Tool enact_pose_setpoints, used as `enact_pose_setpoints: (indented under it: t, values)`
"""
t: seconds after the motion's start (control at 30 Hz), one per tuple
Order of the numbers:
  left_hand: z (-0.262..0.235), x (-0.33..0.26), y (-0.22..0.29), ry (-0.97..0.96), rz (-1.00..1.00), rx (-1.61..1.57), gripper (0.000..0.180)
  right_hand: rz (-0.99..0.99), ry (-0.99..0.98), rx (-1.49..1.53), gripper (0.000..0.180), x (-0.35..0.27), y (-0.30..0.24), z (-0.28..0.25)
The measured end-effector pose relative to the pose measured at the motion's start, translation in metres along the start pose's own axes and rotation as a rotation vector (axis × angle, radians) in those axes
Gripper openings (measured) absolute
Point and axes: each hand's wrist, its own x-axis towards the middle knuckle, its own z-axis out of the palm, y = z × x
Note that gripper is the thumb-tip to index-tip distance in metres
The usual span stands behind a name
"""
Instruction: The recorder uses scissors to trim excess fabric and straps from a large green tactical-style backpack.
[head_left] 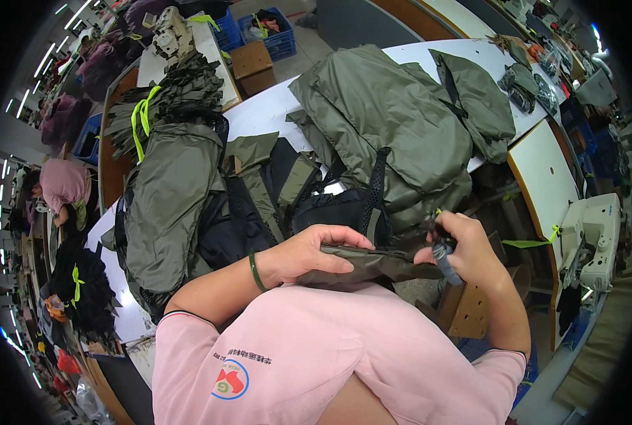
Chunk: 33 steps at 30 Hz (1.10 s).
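Olive-green nylon, thin and limp, makes up the folded fabric piece (372,263) held just above the pink shirt. The left hand (309,255) pinches its near end, thumb under and fingers (344,237) flat on top. The right hand (464,248) is clenched around a small grey tool (445,256) and a dark strap end at the piece's far edge. The cloth looks light, slick and floppy, so it likely sags between the fingers; the stitched, folded edge seems the firmest place to grip. Beyond the fingertips lie more olive bag panels (379,120) on the white table (266,110).
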Motion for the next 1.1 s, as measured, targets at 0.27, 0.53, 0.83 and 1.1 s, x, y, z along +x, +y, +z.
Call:
enact_pose_setpoints:
  t: [0.27, 0.53, 0.83, 1.1]
  values:
    - [0.000, 0.007, -0.003, -0.001, 0.101, 0.133, 0.029, -0.011, -0.153, 0.524, 0.027, 0.025, -0.022, 0.044]
    - [-0.020, -0.007, -0.013, 0.172, 0.238, 0.178, 0.031, 0.273, 0.032, 1.034, 0.027, 0.023, -0.005, 0.055]
    - [-0.031, -0.016, -0.014, 0.252, 0.939, 1.085, 0.033, -0.100, 0.029, 0.150, 0.039, 0.019, -0.002, 0.024]
    - [-0.028, -0.018, -0.008, 0.154, 1.099, 1.189, 0.031, -0.418, 0.063, -0.362, 0.041, 0.018, 0.000, 0.008]
